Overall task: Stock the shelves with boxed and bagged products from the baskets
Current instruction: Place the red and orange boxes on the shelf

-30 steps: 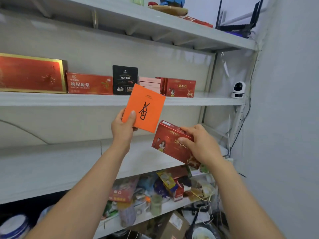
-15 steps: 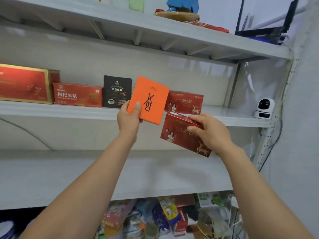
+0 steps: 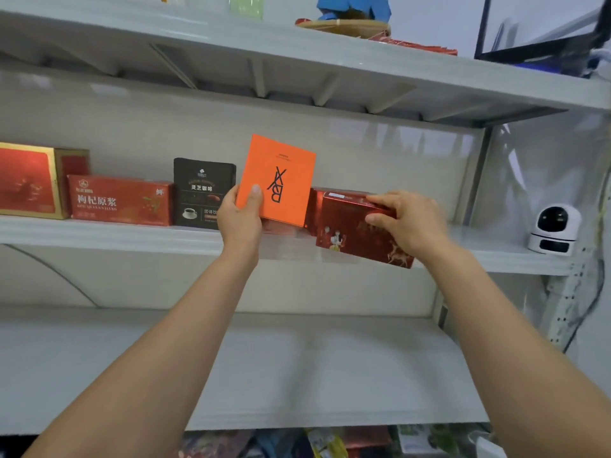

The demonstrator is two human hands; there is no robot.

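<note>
In the head view, the left hand [image 3: 239,223] grips a flat, bright orange square carton with black lettering [image 3: 281,180] by its lower left corner, thumb across the front face; the carton stands tilted in front of the white middle shelf [image 3: 99,236], between a black upright coffee box [image 3: 203,193] and a glossy red box partly hidden behind it [image 3: 314,206]. The right hand [image 3: 410,223] holds a glossy dark red rectangular carton printed with figures and a deer [image 3: 353,233], fingers curled over its top edge and thumb on the front; this carton is tilted, its lower right corner hanging past the front lip of the shelf; whether its base touches the shelf I cannot tell.

The likeliest trouble, in my judgement, lies with the red carton: released while tilted and overhanging, it could tip forward off the lip and drop to the bare white lower shelf [image 3: 297,375]; it needs pushing back and levelling first. The orange carton is thin and pinched at one corner only, so it could swing in the grip or topple flat once set upright; the gap beside the black box looks narrow, and a careless push might knock that box into the long red carton with white characters [image 3: 119,200]. Both hands work close together, so one carton could nudge the other. The small white dome camera [image 3: 553,231] sits well apart on the right and seems out of danger.
</note>
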